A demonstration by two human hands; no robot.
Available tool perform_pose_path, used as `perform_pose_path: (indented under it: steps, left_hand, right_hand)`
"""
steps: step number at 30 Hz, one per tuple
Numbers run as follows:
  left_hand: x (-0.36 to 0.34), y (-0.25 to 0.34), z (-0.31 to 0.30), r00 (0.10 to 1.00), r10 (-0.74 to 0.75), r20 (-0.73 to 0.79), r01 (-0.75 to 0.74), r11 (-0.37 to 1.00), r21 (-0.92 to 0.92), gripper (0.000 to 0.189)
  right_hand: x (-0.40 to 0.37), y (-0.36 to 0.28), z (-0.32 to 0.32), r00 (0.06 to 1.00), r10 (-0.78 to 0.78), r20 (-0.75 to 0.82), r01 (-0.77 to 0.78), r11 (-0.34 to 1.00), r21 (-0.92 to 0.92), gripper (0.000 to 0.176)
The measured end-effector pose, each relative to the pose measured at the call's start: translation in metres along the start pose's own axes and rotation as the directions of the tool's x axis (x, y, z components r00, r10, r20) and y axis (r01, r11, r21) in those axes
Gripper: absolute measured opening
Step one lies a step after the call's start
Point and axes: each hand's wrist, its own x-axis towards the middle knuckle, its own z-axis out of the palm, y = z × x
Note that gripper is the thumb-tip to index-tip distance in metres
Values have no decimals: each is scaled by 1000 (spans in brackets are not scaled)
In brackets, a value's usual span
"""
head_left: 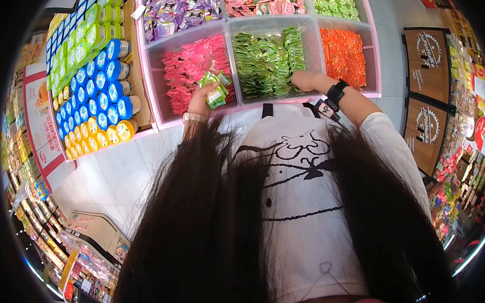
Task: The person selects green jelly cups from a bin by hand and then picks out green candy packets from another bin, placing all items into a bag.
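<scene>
My left hand (201, 97) grips a small bunch of green snack packets (217, 89) at the edge between the pink-packet compartment and the green one. My right hand (303, 81) reaches into the compartment of green packets (260, 60), fingers buried among them at its front right; what it grasps is hidden. A black watch (336, 90) with a tag sits on the right wrist, a pale bracelet on the left.
A clear, pink-edged bin (372, 56) holds pink packets (189, 65), orange packets (345, 54), and purple, red and green sweets further back. Blue, green and yellow cups (98, 87) are stacked on the left. Wooden display stands (427, 91) are at right. My long hair hangs below.
</scene>
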Motion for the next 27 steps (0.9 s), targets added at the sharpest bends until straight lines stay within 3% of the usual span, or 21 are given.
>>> perform_pose_path:
  steps: [2,8,14,17,26,27]
  left_hand:
    - [3,-2,-2,1000,1,-13,-1,1000,-15,31]
    - [0,1,3,995,-50,-82,48,998,-33,31]
    - [2,-1,-2,994,-48,-102,43,998,-52,32]
    - [4,-3,-2,996,-25,-85,21,999,-46,32]
    - [-1,1,-8,997,23,-80,-28,998,-63,31]
    - [-1,0,-9,996,23,-80,-29,997,-68,31]
  right_hand:
    - [0,-2,-8,996,35,85,-34,999,-22,16]
    - [0,-7,-4,988,139,68,-136,990,-47,17]
    - [-12,-14,-3,987,152,47,-157,982,106,23]
    - [-10,-25,-10,953,269,140,-275,961,27,22]
    - [11,-22,-6,906,328,266,-314,945,-96,20]
    - [9,-20,-8,928,302,216,-302,953,-36,20]
